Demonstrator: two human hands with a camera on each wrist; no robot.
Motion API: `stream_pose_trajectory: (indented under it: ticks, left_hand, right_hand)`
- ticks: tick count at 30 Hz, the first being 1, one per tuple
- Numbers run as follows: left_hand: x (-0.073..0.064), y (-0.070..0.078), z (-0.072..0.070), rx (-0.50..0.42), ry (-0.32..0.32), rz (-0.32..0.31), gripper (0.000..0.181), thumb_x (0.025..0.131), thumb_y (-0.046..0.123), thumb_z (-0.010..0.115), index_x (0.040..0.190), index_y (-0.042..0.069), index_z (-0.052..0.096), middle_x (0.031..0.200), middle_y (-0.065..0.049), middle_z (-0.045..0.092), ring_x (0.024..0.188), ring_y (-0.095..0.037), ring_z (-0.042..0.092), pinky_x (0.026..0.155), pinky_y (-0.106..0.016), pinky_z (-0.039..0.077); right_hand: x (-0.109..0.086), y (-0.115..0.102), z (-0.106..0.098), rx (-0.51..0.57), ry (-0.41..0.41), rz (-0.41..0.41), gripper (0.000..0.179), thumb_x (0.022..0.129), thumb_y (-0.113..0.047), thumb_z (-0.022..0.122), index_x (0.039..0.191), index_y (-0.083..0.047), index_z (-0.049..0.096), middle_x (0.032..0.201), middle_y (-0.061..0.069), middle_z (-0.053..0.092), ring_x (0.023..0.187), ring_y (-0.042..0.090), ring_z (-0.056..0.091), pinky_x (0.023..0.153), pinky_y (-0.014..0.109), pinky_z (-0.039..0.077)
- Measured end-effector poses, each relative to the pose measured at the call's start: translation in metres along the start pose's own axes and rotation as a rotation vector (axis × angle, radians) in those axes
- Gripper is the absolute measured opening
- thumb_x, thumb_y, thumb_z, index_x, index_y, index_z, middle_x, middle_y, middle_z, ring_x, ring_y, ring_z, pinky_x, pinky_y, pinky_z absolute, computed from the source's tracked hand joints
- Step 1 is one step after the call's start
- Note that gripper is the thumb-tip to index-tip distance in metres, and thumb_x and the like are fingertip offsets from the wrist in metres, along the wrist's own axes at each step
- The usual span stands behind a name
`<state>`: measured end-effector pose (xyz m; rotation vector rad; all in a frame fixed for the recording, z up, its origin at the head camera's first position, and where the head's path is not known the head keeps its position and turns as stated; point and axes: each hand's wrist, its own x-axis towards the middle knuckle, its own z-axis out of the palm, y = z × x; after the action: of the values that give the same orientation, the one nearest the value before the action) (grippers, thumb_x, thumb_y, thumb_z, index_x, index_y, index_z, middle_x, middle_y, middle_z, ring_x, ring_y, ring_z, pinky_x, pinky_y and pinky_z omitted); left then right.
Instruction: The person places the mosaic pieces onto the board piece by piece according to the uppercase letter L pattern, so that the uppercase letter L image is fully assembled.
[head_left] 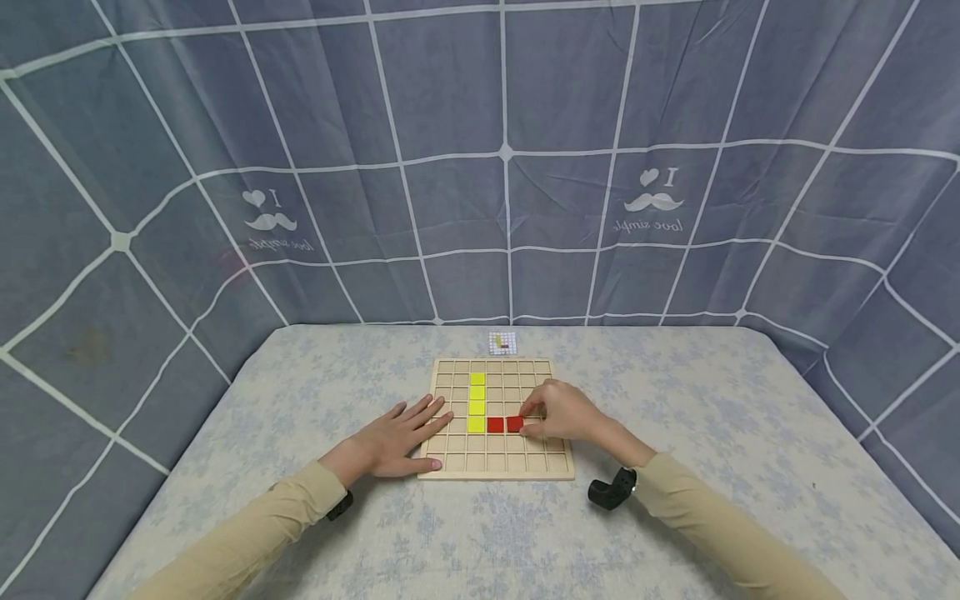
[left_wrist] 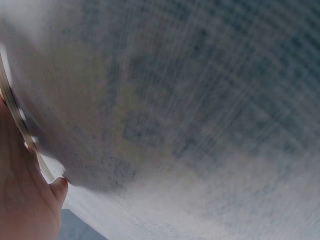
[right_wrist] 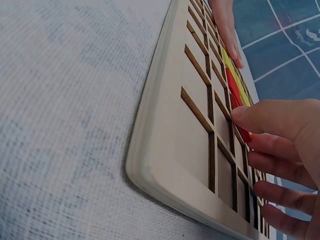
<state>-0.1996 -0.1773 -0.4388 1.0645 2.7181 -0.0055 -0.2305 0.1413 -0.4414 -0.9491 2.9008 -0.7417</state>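
A wooden grid board [head_left: 495, 468] lies on the table, its squares divided by raised strips. Several yellow square tiles [head_left: 477, 402] form a column on it, left of the middle. Right of the lowest yellow tile sits a red square tile [head_left: 495, 425]. My right hand [head_left: 561, 412] pinches a second red tile [head_left: 514, 424] between thumb and fingers, slightly tilted beside the first; the right wrist view shows the thumb [right_wrist: 270, 116] at its edge. My left hand [head_left: 397, 437] rests flat with fingers spread on the board's left edge, holding nothing.
Behind the board lies a small printed card [head_left: 502, 342] with a coloured grid pattern. A pale blue-patterned cloth [head_left: 360, 358] covers the table. Grey-blue curtains [head_left: 450, 208] with white lines hang behind and at both sides.
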Motion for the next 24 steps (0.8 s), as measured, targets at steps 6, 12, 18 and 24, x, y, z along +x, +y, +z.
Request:
stream_pose_trajectory:
  ticks: [6,12,18,24]
  left_hand:
    - [0.0,0.0,0.0,-0.003,-0.001,-0.003,0.076,0.096,0.062,0.039,0.156,0.019,0.018,0.163,-0.009,0.011,0.15,-0.028,0.01,0.118,-0.055,0.019]
    - [0.001,0.001,-0.001,-0.004,0.003,-0.003,0.076,0.096,0.061,0.04,0.156,0.019,0.019,0.163,-0.009,0.011,0.15,-0.029,0.011,0.118,-0.055,0.02]
    - [-0.003,-0.005,0.001,-0.016,0.011,0.018,0.074,0.096,0.06,0.039,0.156,0.021,0.019,0.163,-0.008,0.01,0.15,-0.029,0.01,0.118,-0.057,0.018]
    - [-0.011,-0.029,-0.002,0.028,0.115,0.069,0.073,0.097,0.057,0.043,0.155,0.02,0.021,0.162,-0.01,0.014,0.149,-0.033,0.013,0.116,-0.06,0.017]
  right_hand:
    - [0.0,-0.002,0.001,-0.015,0.004,0.003,0.018,0.072,-0.03,0.082,0.086,-0.02,0.077,0.08,-0.011,0.067,0.072,0.005,0.049,0.06,0.019,0.041]
    - [-0.002,-0.001,0.0,-0.023,0.012,0.009,0.02,0.072,-0.031,0.082,0.088,-0.02,0.077,0.086,-0.01,0.069,0.075,0.006,0.052,0.061,0.02,0.043]
    - [-0.008,0.008,-0.01,-0.143,0.145,-0.049,0.041,0.076,-0.039,0.078,0.11,-0.016,0.073,0.1,-0.002,0.072,0.088,0.015,0.059,0.071,0.031,0.05]
    - [-0.025,0.044,-0.04,-0.35,0.296,-0.042,0.072,0.085,-0.047,0.065,0.145,-0.015,0.044,0.136,0.013,0.057,0.124,0.035,0.05,0.101,0.058,0.038]
